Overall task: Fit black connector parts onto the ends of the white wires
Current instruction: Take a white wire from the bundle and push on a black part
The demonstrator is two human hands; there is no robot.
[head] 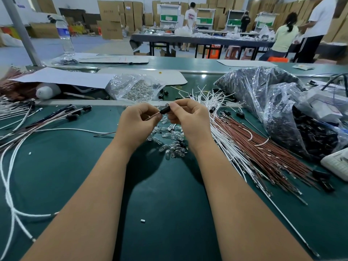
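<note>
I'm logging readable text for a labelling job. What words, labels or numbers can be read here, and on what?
"TRENDY" or similar, red print on the white T-shirt back: only partly legible.
Water bottle blue label: too blurred to read.
Cardboard boxes printing: too small to read.
Blue-and-white sign at top left: unreadable.
</note>
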